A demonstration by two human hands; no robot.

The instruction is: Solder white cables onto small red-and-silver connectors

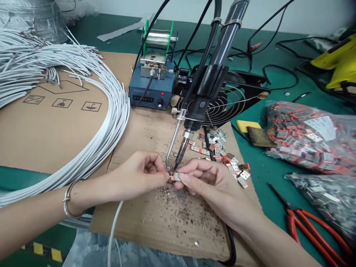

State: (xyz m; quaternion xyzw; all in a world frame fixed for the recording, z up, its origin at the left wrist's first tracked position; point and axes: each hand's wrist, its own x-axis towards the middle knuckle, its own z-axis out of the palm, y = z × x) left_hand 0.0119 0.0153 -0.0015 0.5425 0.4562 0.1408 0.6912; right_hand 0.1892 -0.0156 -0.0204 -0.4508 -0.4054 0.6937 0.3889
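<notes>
My right hand [207, 180] pinches a small metal-and-orange connector [177, 177] between thumb and fingers. Directly to its left, my left hand [143, 170] is closed at the connector's other end, holding a white cable [113, 228] that hangs down below the hand. The fingertips hide where cable and connector meet. A mounted soldering iron [180, 152] points down, its dark tip just above the connector. Beside it, a thin metal feed tube [174, 139] ends close to my left fingertips.
A blue solder feeder [150, 92] with a spool stands behind, beside a black fan [222, 104]. Loose connectors [233, 167] lie right of the iron. Bundled white cables [111, 122] curve at left. Bagged connectors [303, 137], a sponge [247, 125] and red-handled pliers [300, 215] are at right.
</notes>
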